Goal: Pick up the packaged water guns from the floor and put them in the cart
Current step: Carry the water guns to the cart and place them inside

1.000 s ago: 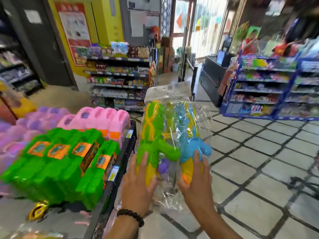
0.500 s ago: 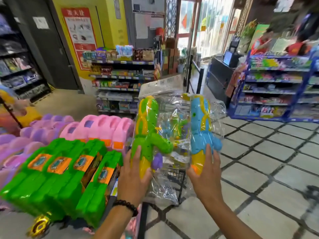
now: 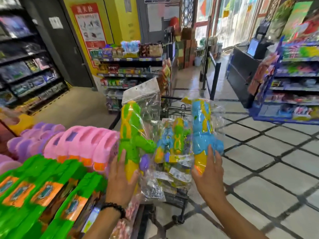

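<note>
- Gripping the green water gun pack [image 3: 132, 135] is the left hand [image 3: 121, 176]; fingers and thumb wrap its yellow lower end through the clear plastic, pack stands upright, a white header card on top.
- Left wrist has a dark bead bracelet [image 3: 114, 208].
- Right hand [image 3: 209, 175] holds the blue water gun pack [image 3: 202, 133] the same way, fingers curled on the yellow-orange lower end, pack upright.
- The two packs are held apart, one to each side, both off the floor and above the cart [image 3: 176, 199].
- Between them, lower down, more packaged water guns [image 3: 173, 150] lie in the cart in a loose pile of crinkled plastic, blue, green and yellow mixed.
- Cart is black wire, a wheel showing at the bottom, its far rim visible behind the held packs.
- Just left of the left hand: a shelf of green toy boxes [image 3: 44, 192] with orange labels, then pink toy boxes [image 3: 86, 144] behind, purple ones [image 3: 31, 140] farther left.
- Floor [image 3: 262, 169] is pale tile with dark grout lines.
- Mid distance: snack shelves [image 3: 127, 69] straight ahead, a blue toy rack [image 3: 293, 83] on the right.
- Far: a black checkout counter [image 3: 241, 71] with a screen, a yellow wall with a red poster [image 3: 89, 26], bright glass doors [image 3: 231, 19].
</note>
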Demonstrator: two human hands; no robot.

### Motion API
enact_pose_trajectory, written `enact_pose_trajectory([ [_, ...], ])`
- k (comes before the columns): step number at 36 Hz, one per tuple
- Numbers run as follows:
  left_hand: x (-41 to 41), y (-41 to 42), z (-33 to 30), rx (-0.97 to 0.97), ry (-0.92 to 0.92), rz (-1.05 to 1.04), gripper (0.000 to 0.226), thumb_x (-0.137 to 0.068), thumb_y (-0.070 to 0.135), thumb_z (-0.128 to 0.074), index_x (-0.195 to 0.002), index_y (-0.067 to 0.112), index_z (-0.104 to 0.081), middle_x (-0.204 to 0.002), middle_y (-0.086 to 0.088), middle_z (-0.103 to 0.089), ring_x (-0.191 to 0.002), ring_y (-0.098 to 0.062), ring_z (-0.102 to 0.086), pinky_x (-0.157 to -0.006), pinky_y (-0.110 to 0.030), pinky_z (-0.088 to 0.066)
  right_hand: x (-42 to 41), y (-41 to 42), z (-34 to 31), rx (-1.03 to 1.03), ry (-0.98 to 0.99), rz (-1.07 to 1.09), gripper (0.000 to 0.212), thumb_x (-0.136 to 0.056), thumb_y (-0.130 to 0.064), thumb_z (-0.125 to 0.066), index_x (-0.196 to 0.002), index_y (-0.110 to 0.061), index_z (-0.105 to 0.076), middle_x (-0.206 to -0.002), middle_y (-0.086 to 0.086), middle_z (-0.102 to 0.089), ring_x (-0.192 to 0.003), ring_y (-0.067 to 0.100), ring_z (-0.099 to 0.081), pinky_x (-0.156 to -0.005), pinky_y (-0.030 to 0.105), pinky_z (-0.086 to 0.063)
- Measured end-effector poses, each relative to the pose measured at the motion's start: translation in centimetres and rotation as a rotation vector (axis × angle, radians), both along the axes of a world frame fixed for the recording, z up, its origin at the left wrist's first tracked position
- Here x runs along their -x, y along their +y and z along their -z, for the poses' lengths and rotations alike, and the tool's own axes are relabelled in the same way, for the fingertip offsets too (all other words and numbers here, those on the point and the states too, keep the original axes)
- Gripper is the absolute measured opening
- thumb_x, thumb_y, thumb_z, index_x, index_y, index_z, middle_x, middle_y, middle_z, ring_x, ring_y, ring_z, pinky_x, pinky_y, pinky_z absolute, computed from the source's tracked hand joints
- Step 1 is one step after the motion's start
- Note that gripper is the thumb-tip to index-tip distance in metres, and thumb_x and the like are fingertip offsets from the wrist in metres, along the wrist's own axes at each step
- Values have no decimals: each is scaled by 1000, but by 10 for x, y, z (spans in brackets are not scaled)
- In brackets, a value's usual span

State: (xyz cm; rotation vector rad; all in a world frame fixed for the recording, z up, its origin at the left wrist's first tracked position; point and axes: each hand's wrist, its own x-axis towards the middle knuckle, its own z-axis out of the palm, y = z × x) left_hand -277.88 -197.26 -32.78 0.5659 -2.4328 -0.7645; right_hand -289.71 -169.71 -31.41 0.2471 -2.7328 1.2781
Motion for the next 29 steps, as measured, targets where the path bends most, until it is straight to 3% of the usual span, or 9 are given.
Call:
enact_pose_trajectory([
  [7, 55, -14, 26, -53, -116, 18, 98, -86, 31, -76, -160, 38, -13, -162, -8, -29, -149, -25, -27, -121, -45, -28, 54, -30, 25, 5, -81, -46, 104, -89, -44, -70, -157, -50, 8, -169, -11, 7, -157, 20, 3, -119, 47, -22],
  [11, 106, -32, 42, -93, -129, 61, 94, -89, 31, -73, -159, 42, -11, -164, -3, -26, -152, -18, -20, -123, -39, -23, 91, -55, 39, -24, -98, -43, 104, -87, -45, -71, -158, -48, 6, -168, -11, 2, -156, 27, -5, -119, 52, -25],
  [16, 182, -59, 70, -198, -175, 148, 87, -91, 32, -69, -158, 40, -15, -159, -4, -28, -148, -18, -27, -119, -33, -26, 141, -93, 57, -89, -134, -2, 103, -85, -37, -69, -158, -47, 3, -168, -5, -3, -154, 27, -11, -118, 50, -27],
  [20, 243, -89, 96, -293, -225, 204, 86, -84, 49, -59, -157, 43, -15, -156, -4, -35, -144, -20, -33, -117, -37, -33, 185, -134, 66, -116, -171, 55, 103, -85, -35, -71, -156, -51, 2, -168, -6, -4, -153, 31, -15, -112, 52, -33],
  [25, 310, -132, 134, -327, -312, 257, 88, -79, 62, -48, -155, 54, -4, -158, -4, -34, -145, -21, -33, -114, -41, -38, 247, -181, 85, -164, -203, 76, 106, -85, -38, -74, -159, -45, 1, -168, 4, -6, -153, 33, -16, -120, 54, -26],
  [29, 351, -154, 161, -326, -380, 284, 86, -80, 63, -46, -152, 58, 0, -158, -8, -34, -147, -24, -29, -115, -47, -36, 288, -211, 104, -182, -213, 105, 101, -86, -32, -71, -161, -37, -4, -168, 10, -8, -156, 28, -7, -122, 51, -20],
])
